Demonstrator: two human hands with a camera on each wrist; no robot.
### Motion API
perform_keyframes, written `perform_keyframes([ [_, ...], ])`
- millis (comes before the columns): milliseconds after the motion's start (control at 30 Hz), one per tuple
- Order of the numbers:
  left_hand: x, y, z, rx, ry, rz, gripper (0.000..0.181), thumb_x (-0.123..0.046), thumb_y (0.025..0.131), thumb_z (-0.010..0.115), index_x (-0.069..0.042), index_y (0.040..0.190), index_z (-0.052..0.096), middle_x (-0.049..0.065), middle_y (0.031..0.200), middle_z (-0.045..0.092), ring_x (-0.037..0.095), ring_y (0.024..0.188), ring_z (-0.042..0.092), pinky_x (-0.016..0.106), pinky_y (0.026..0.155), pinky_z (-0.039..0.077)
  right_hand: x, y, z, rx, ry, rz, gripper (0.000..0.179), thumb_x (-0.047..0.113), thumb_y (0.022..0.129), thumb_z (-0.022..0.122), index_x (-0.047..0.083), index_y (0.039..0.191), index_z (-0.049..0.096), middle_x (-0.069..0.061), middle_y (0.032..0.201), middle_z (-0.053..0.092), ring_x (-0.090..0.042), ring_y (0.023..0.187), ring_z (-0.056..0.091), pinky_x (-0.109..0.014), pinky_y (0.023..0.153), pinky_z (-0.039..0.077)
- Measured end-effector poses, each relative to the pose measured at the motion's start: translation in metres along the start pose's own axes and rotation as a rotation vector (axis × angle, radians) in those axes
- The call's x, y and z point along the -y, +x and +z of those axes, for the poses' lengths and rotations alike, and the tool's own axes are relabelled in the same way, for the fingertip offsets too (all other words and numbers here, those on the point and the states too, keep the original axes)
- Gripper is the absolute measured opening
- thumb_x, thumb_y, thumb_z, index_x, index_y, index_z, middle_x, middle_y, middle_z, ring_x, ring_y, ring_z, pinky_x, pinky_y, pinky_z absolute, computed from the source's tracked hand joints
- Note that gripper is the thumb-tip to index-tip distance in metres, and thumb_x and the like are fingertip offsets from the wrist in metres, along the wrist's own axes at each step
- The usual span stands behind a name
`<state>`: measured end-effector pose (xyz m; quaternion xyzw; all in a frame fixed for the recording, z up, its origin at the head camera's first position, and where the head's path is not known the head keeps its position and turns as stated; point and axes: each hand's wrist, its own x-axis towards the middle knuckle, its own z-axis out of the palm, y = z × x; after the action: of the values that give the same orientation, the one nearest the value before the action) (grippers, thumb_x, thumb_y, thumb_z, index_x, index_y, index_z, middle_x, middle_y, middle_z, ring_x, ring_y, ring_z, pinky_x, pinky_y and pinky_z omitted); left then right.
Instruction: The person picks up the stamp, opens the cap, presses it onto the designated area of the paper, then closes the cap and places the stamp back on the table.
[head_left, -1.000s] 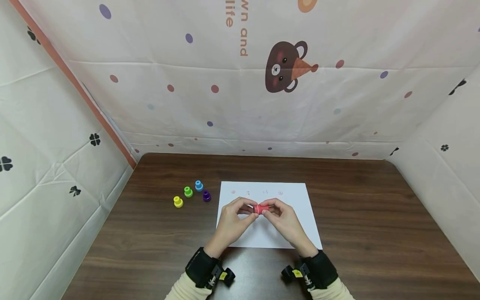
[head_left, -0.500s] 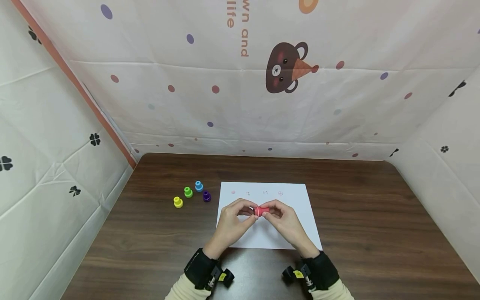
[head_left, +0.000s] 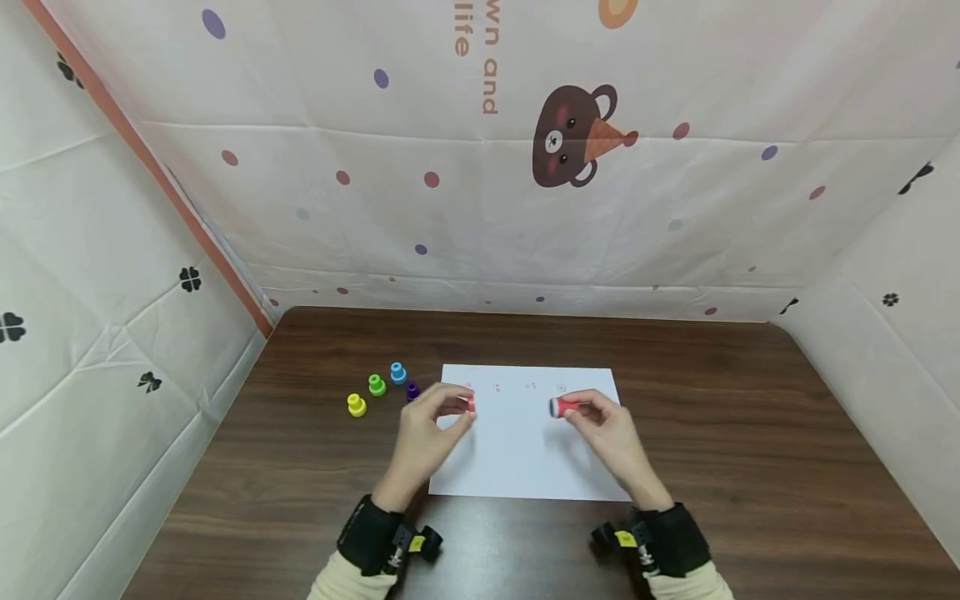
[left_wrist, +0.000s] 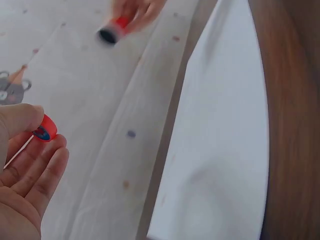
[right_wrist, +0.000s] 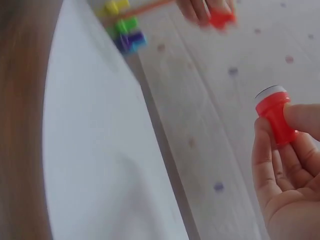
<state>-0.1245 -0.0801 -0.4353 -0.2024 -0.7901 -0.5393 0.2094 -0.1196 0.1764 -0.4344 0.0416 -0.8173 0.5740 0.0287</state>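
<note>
My left hand [head_left: 422, 435] pinches a small red stamp cap [left_wrist: 49, 127] between thumb and fingers over the paper's left side. My right hand [head_left: 613, 437] holds a red stamp [right_wrist: 278, 117] by its body over the paper's right side, its white-rimmed dark face pointing left in the head view. Cap and stamp are well apart. Beneath both hands lies a white sheet of paper [head_left: 517, 462], with a few small faint printed marks [head_left: 530, 386] in a row along its far edge. The left hand covers part of that edge.
Left of the paper stand a yellow stamp [head_left: 356, 406], a green stamp [head_left: 377, 384], a blue stamp [head_left: 397, 372] and a purple stamp [head_left: 412, 390], the last partly behind the left hand. The brown wooden table [head_left: 750, 450] meets patterned white cloth [head_left: 450, 217] at its back and sides.
The cap has come off the red stamp. The left hand has moved left with the cap, and the right hand has moved right with the stamp, its face now uncovered.
</note>
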Motion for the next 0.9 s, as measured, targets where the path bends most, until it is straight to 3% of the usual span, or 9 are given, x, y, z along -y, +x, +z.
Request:
perform_keyframes([
  [167,0.007,-0.001,-0.024,-0.002,0.090,-0.050,0.026,-0.003,0.076,0.073,-0.008,0.100,0.066,0.000,0.097,0.065,0.010,0.080,0.064,0.028,0.069,0.056,-0.009,0.004,-0.027,-0.045,-0.129,0.040,0.022,0.014,0.085,0.066,0.006,0.105,0.064,-0.011,0.098,0.064,-0.015,0.081,0.058,-0.016,0.067,0.050],
  [433,0.011,-0.006,-0.032,-0.028,0.122,-0.075,0.026,-0.003,0.074,0.075,-0.011,0.098,0.067,-0.001,0.093,0.065,0.009,0.076,0.064,0.022,0.069,0.055,-0.022,0.016,-0.043,-0.092,-0.342,-0.004,0.021,0.007,0.084,0.065,0.006,0.105,0.063,-0.012,0.098,0.064,-0.020,0.081,0.052,-0.015,0.063,0.046],
  [700,0.011,-0.009,-0.037,-0.049,0.132,-0.090,0.027,-0.004,0.074,0.076,-0.012,0.098,0.067,-0.003,0.094,0.065,0.008,0.078,0.064,0.024,0.069,0.056,-0.030,0.033,-0.046,-0.113,-0.491,-0.164,0.018,0.003,0.080,0.068,0.004,0.098,0.065,-0.012,0.092,0.063,-0.021,0.078,0.056,-0.020,0.067,0.050],
  [900,0.013,-0.012,-0.040,-0.051,0.108,-0.081,0.027,-0.004,0.073,0.076,-0.011,0.098,0.067,-0.002,0.095,0.064,0.008,0.078,0.064,0.036,0.070,0.057,-0.034,0.047,-0.047,-0.106,-0.595,-0.238,0.016,-0.001,0.078,0.068,0.001,0.094,0.065,-0.013,0.087,0.060,-0.022,0.073,0.053,-0.033,0.065,0.051],
])
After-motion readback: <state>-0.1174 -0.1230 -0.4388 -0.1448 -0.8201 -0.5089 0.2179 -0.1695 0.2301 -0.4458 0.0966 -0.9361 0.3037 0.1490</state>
